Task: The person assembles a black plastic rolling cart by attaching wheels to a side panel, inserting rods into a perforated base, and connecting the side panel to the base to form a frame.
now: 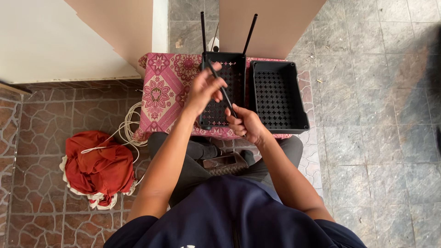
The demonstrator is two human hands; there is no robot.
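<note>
Both hands (204,89) (245,125) on a thin black rod (223,91) over a black perforated tray (229,73)

Two black trays (280,98), three black rods (222,89), one red cloth (98,167).

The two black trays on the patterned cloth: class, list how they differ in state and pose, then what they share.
1. The left tray has two thin black rods standing upright at its far corners; the right tray has none.
2. The left tray is partly covered by the left hand and right hand, which hold a black rod over it; the right tray lies fully open to view.

Both are black, rectangular, with cross-shaped cutouts in the floor.
</note>
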